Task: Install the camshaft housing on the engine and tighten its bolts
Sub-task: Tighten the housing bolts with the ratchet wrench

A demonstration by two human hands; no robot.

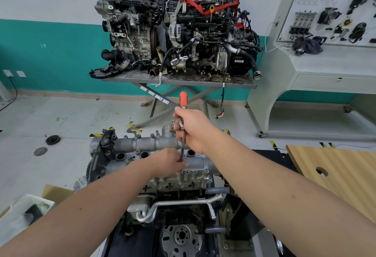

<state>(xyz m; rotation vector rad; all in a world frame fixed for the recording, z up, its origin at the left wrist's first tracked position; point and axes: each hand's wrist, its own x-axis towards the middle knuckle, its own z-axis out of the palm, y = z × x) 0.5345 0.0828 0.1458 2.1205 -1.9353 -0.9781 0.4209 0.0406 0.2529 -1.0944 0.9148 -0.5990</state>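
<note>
Workshop floor; camshaft housing (154, 145) seated atop engine (179, 201). Right hand (191, 128) grips ratchet (183, 102); extension (182, 151) runs near-vertical to a near-edge bolt, pinched by left hand (168, 162).

Both bare forearms reach forward from the bottom corners, pretty much stretched out. The right hand (192, 129) sits higher and farther out, back of the hand facing the camera, fingers wrapped round the ratchet (183, 114) at its head. The left hand (169, 162) is lower and a bit nearer, fingertips pinching the ratchet's thin shaft. The hands are close together, right above left.
</note>
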